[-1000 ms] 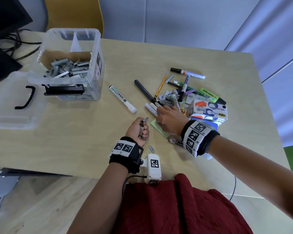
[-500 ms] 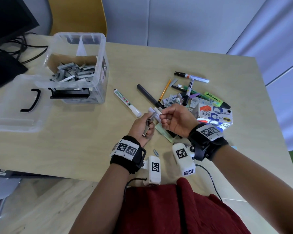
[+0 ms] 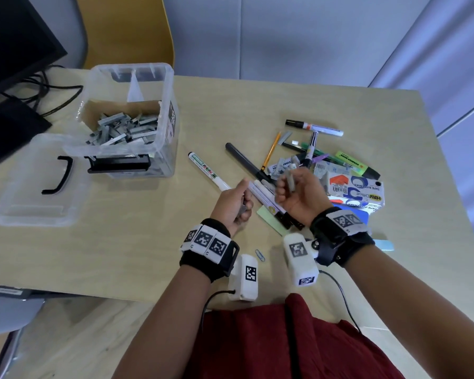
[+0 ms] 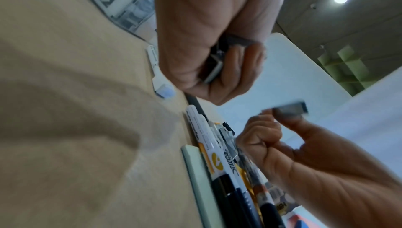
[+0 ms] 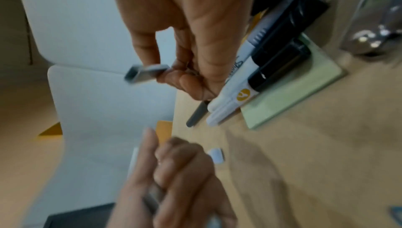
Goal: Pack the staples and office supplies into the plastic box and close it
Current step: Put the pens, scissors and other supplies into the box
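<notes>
My left hand [image 3: 242, 205] hovers just above the table and grips a few grey staple strips [image 4: 214, 70] in its curled fingers. Close to its right, my right hand [image 3: 288, 183] is turned palm-up and pinches one staple strip [image 3: 290, 179] between thumb and fingers; the same strip [image 5: 145, 74] shows in the right wrist view. The clear plastic box [image 3: 164, 77] stands open at the back left with a heap of staple strips [image 3: 123, 129] inside. Its clear lid [image 3: 25, 209] with a black handle lies flat to the box's left.
A pile of markers [image 3: 314, 128], a pencil [image 3: 270, 151], a green highlighter [image 3: 353, 164] and a tape dispenser pack [image 3: 356, 192] lies right of my hands. Two white markers [image 3: 266, 198] rest on a green note pad [image 3: 268, 221]. A paper clip [image 3: 260, 255] lies near the front edge. Monitor and cables stand far left.
My right hand lifted off the pile with a staple strip and turned palm-up beside the left hand. The left hand rose a little, still holding its strips.
</notes>
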{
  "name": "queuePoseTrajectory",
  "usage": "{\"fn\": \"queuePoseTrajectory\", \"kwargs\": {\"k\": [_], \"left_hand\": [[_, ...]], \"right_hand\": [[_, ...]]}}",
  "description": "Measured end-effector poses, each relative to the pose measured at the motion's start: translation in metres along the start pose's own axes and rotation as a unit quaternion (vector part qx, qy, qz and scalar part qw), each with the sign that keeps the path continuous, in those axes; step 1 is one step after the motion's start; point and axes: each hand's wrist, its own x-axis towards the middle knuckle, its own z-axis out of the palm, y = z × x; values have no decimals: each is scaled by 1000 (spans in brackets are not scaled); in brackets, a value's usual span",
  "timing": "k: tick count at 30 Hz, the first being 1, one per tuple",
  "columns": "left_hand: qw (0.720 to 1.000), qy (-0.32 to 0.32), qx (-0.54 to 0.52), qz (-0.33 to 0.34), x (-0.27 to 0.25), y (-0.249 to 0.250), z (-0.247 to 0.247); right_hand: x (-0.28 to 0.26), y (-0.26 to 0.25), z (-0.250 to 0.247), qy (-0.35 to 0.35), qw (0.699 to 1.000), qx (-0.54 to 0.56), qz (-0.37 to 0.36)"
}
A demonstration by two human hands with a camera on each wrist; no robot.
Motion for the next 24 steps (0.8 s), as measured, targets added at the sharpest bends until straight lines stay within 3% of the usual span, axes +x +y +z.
{"fn": "queuePoseTrajectory", "kwargs": {"k": [3,5,6,7,10,11,12,18,22,24], "left_hand": [[999,14,-28,-36,6,0,-5],[999,20,2,-39,9,2,-4],[999,24,25,-33,11,4,-3],[998,26,56,-24,13,8,0],[983,28,179,19,23,26,9],[976,32,214,33,28,33,12],[968,34,244,45,33,39,15],[920,31,382,80,67,63,32],[874,32,476,98,82,69,52],[839,24,535,95,91,68,62]], "right_hand": [[5,-25,3,34,999,-28,-18],[13,-40,9,93,976,-193,-46],[18,-46,12,115,938,-318,-74],[21,-51,15,122,879,-451,-99],[28,-55,20,94,629,-765,-101],[29,-54,21,81,564,-817,-87],[30,-52,21,71,520,-848,-76],[34,-41,22,42,379,-923,-48],[37,-31,16,45,360,-931,-28],[36,-25,14,30,335,-941,-39]]}}
